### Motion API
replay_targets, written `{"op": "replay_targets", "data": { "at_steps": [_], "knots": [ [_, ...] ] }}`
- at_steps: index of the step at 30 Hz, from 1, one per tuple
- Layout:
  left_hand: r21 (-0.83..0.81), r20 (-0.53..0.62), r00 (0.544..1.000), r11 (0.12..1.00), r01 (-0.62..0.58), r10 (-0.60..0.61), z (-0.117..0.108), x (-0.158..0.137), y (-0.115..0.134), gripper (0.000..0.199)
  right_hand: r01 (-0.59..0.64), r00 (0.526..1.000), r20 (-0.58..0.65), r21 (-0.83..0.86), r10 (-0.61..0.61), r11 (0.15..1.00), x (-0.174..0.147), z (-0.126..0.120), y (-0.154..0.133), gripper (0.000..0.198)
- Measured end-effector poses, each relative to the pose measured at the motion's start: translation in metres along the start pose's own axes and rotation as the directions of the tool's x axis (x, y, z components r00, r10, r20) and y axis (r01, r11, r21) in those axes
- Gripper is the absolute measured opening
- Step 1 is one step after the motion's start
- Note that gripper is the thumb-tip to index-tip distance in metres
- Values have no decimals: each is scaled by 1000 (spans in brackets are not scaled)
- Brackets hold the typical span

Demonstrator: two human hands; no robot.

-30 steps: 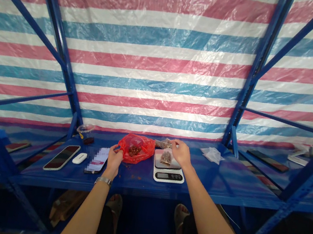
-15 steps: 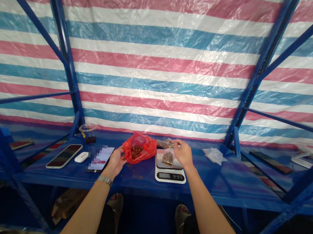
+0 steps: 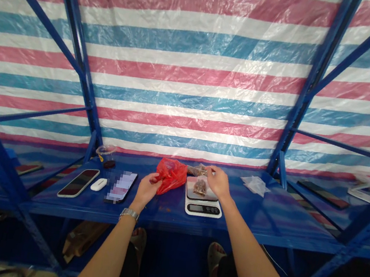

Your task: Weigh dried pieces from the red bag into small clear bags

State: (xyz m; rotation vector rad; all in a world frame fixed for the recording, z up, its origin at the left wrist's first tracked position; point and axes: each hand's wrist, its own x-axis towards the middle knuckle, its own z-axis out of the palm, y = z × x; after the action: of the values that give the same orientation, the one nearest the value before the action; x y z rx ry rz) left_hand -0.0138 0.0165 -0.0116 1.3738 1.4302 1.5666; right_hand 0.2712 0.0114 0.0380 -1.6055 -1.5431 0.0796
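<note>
A red plastic bag [image 3: 171,175] lies on the blue shelf [image 3: 250,217], bunched up so its brown contents are hidden. My left hand [image 3: 147,190] grips its near left edge. To its right stands a white kitchen scale [image 3: 203,200] with a small clear bag of brown pieces [image 3: 200,187] on its platform. My right hand [image 3: 217,181] hovers over the back right of the scale, fingers pinching the top of that small bag. Another small clear packet [image 3: 194,170] lies behind the scale.
Left of the red bag lie a phone with a lit screen [image 3: 121,186], a white earbud case [image 3: 98,184] and a dark phone [image 3: 78,182]. A clear cup [image 3: 105,151] stands at the back left. Folded clear bags [image 3: 254,184] lie to the right. Blue rack posts frame the shelf.
My left hand has shifted right and pulled the red bag's edge up, closing it over the brown contents. My right hand has stayed over the scale.
</note>
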Motion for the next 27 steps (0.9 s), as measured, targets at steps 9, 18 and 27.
{"op": "replay_targets", "data": {
  "at_steps": [9, 18, 27],
  "knots": [
    [352, 209, 972, 919, -179, 109, 2, -5, 1, 15, 46, 999, 6, 65, -47, 997, -2, 4, -12, 30],
    [576, 314, 948, 786, -225, 42, 5, -8, 20, 26, 40, 999, -3, 73, -39, 997, -3, 5, -16, 29],
    [494, 296, 948, 830, -259, 120, 3, -9, 14, 32, 35, 999, 5, 100, -35, 994, -1, 4, -10, 29]
  ]
}}
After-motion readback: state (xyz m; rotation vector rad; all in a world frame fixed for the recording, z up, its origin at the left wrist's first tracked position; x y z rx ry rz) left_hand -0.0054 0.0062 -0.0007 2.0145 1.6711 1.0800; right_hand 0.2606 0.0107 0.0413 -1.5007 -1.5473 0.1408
